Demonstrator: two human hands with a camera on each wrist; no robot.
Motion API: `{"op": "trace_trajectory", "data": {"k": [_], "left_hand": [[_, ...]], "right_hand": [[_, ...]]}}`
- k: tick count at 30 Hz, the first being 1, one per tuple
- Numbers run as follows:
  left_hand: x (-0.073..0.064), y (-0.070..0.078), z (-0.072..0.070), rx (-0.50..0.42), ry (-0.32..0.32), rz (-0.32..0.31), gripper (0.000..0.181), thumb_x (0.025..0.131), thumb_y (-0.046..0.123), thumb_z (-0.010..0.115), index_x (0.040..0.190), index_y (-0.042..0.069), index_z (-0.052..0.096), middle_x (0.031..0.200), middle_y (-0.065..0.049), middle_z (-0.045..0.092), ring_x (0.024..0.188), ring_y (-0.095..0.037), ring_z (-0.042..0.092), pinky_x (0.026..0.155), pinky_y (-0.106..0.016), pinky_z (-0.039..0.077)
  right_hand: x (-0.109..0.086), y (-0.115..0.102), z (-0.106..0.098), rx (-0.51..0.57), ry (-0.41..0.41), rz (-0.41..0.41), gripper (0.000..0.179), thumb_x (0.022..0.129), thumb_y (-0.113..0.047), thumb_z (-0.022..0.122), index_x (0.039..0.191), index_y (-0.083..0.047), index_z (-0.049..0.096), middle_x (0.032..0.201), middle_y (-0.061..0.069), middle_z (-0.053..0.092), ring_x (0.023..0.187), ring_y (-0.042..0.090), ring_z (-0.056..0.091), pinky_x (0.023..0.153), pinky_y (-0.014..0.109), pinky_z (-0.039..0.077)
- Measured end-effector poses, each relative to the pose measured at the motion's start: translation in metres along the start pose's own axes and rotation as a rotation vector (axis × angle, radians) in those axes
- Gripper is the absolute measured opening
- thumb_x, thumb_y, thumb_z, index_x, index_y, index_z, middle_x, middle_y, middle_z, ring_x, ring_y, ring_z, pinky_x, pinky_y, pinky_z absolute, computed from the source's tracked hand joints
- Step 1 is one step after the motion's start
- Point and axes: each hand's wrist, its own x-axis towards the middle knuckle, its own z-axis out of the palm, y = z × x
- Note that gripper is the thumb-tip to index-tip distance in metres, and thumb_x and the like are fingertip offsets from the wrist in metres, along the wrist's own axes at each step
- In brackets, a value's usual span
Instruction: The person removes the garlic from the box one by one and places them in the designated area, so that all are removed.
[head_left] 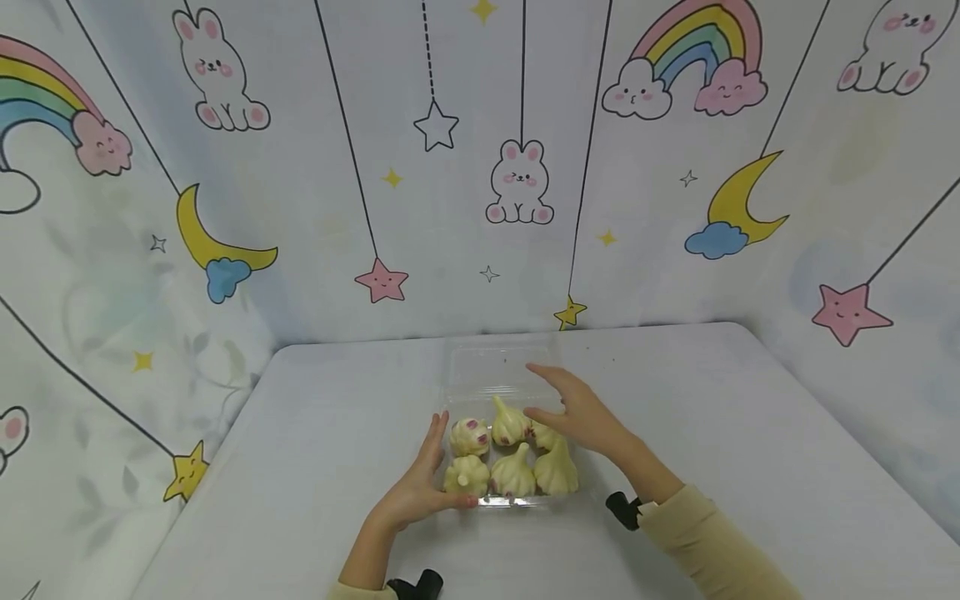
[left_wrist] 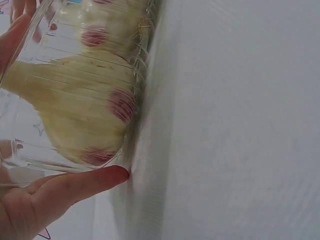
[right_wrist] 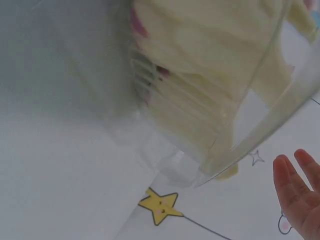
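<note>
Head view: set high above the near side of the white table [head_left: 300,467] and faced forward and down; the clear box [head_left: 517,502] and both hands are taken in from well back, the patterned wall [head_left: 315,250] being seen behind.
Left wrist view: held low and very near the box, rolled sideways so that the tabletop is put at the right.
Right wrist view: also held low and very near, rolled the opposite way, tabletop at left; faced past the box and the right hand [right_wrist: 300,200] toward the wall.
Yellow star [right_wrist: 161,206]: shared by head and right wrist.
Garlic bulbs [head_left: 513,471]: shared by all three.
</note>
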Motion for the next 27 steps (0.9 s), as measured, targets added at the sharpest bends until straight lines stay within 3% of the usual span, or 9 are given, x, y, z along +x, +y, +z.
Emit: {"op": "trace_trajectory", "data": {"k": [16,27], "left_hand": [[-0.001,-0.001,-0.001,0.015,-0.004,0.003,0.119,0.067,0.014,0.081,0.147,0.026,-0.006,0.149,-0.015,-0.022,0.129,-0.052,0.011,0.097,-0.066,0.019],[-0.002,-0.001,-0.001,0.009,-0.012,0.014,0.118,0.068,0.014,0.081,0.147,0.025,-0.005,0.149,-0.015,-0.021,0.130,-0.052,0.009,0.098,-0.065,0.017]], "right_hand": [[-0.007,-0.024,0.017,0.031,-0.041,-0.055,0.065,0.083,-0.037,0.066,0.138,-0.013,0.040,0.137,0.009,0.043,0.125,0.029,0.039,0.092,0.047,0.042],[-0.001,-0.034,0.044,0.047,-0.031,-0.079,0.060,0.083,-0.031,0.066,0.135,-0.010,0.044,0.134,0.009,0.046,0.125,0.028,0.040,0.098,0.047,0.036]]}}
